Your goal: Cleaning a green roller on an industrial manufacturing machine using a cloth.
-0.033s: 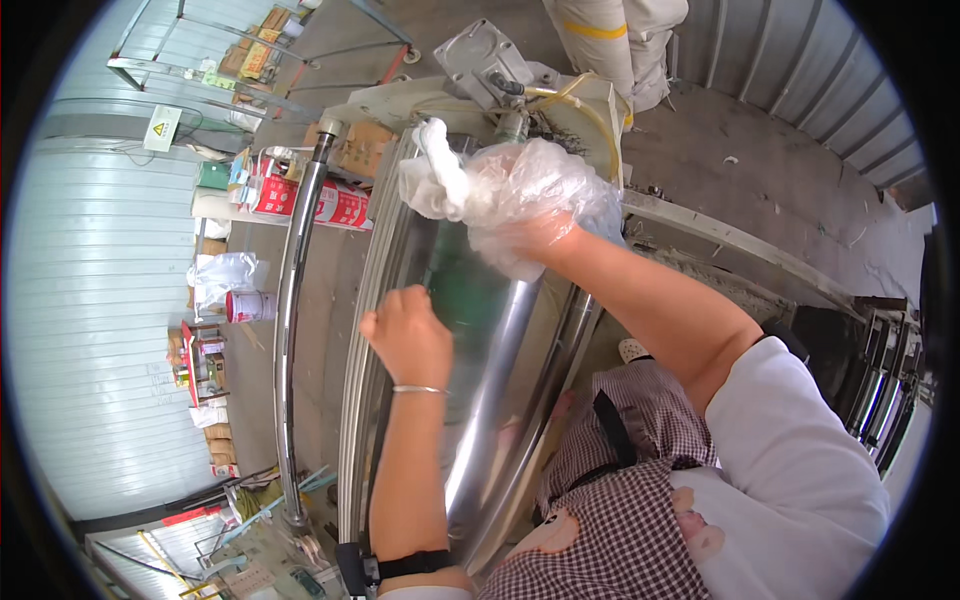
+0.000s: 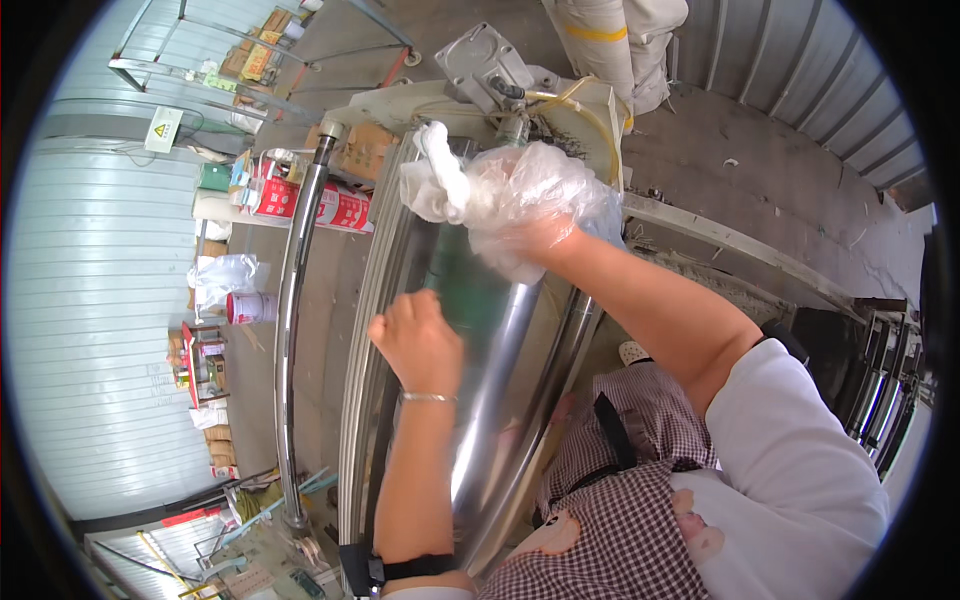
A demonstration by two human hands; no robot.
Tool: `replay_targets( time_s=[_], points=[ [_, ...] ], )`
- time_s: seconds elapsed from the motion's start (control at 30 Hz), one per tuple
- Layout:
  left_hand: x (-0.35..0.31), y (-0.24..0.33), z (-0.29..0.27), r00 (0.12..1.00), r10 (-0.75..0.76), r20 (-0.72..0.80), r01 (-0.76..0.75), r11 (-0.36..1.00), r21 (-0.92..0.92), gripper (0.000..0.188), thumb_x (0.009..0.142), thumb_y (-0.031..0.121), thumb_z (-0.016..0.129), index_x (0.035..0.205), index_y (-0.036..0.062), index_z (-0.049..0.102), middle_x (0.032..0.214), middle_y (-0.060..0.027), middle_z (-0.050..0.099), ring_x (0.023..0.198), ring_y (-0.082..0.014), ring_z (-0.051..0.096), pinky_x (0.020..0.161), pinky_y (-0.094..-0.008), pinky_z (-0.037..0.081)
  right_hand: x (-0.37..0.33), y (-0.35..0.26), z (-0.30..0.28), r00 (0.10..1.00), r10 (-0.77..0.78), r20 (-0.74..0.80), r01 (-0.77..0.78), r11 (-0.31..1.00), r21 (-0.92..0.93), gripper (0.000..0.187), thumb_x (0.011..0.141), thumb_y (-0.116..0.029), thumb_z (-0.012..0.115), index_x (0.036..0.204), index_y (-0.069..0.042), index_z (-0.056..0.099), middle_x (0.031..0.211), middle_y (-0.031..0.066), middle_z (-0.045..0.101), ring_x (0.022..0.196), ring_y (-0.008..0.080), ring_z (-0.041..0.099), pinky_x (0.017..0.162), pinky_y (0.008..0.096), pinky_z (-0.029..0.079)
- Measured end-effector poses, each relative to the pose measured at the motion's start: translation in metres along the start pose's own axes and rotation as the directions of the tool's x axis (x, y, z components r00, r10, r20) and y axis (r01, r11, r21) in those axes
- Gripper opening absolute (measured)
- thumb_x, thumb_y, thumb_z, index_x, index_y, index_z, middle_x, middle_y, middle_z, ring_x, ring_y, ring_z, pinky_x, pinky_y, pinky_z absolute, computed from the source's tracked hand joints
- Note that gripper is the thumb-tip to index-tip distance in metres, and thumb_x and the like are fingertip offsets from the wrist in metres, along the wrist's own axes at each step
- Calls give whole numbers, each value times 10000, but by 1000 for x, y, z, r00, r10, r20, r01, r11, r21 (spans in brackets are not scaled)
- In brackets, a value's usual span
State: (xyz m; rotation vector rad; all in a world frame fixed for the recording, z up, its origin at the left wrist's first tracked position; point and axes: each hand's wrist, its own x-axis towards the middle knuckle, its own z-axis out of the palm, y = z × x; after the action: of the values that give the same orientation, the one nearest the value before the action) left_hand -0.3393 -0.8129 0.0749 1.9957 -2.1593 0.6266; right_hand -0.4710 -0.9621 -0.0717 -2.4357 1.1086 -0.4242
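Observation:
A shiny metal roller [image 2: 487,400] with a green patch [image 2: 465,290] on its upper part lies lengthwise in a machine frame before me. My right hand [image 2: 548,238] reaches over the roller's far end, closed in a bunched clear plastic bag [image 2: 545,185]; its fingers are mostly hidden by the film. A white cloth [image 2: 440,180] sticks out at the left side of this bundle. My left hand [image 2: 420,345] is above the roller's left side near the green patch, fingers curled closed. What it holds, if anything, I cannot make out.
A long chrome bar [image 2: 292,330] runs along the machine's left, beside a ribbed metal rail [image 2: 362,370]. A motor housing [image 2: 485,62] and yellowish hose [image 2: 585,105] are at the far end. A pink bucket [image 2: 250,307] stands left; wrapped rolls [image 2: 600,50] stand behind.
My left hand has shifted slightly to the right, the forearm with it. My right hand and the plastic bag are almost in the same place.

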Motion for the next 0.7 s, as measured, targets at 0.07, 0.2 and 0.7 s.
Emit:
replay_targets(
  time_s=[0.07,0.2,0.7],
  points=[
    [-8,27,-6,986,143,83,-136,987,-83,91,872,57,571,892,109,642,817,-41,590,800,-233,576,827,-389,340,-2,21,21,997,-50,-59,46,997,-67,390,890,-285,553,1274,-281,623,1274,-30,626,1160,179,611,961,338,514],
    [2,27,-14,995,98,19,-93,977,-190,104,888,53,562,884,102,654,809,-43,591,792,-226,585,840,-378,350,7,58,52,907,-349,-237,256,902,-349,389,876,-313,558,1255,-261,625,1281,-34,619,1126,168,617,956,366,518],
    [-1,-24,-7,988,25,154,9,976,-216,77,893,101,625,965,92,651,914,-63,666,843,-265,629,894,-416,324,-18,-16,-50,904,-405,138,339,481,-808,173,893,-249,628,776,-121,629,788,17,626,802,128,634,601,315,535]
  ],
)
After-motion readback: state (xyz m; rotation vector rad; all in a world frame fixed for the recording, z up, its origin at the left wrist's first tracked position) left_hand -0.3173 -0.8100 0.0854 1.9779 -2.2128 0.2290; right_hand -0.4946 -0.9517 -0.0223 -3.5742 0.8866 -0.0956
